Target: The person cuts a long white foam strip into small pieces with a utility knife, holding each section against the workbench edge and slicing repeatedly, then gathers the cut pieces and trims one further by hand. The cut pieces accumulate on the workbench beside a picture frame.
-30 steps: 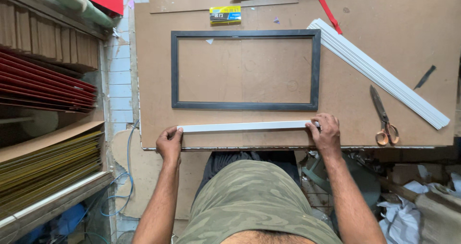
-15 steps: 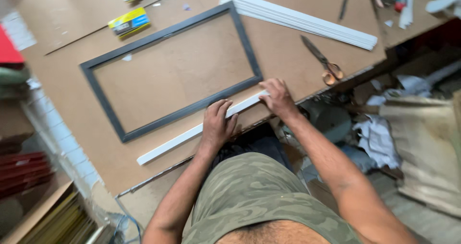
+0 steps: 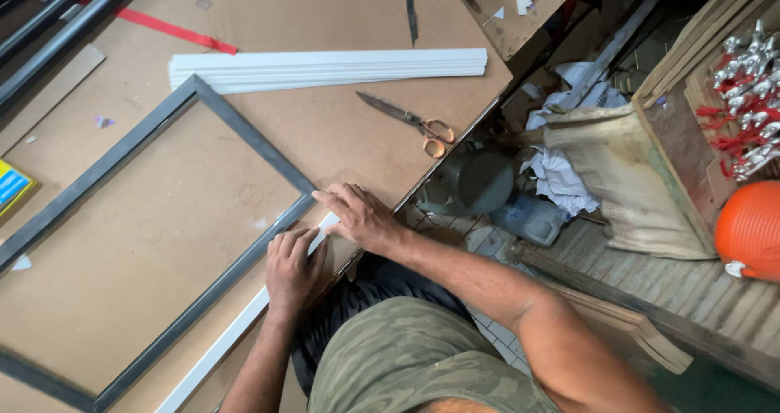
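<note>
Both hands lie flat and released, the left hand and the right hand pressing a white strip along the near table edge, just beside the dark frame, with scissors well apart.

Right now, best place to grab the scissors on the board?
Take the scissors by the orange handle loops near the board's edge, coming from the right. They lie flat with blades pointing up-left toward the stack of white strips, so the handles face the open side.
</note>
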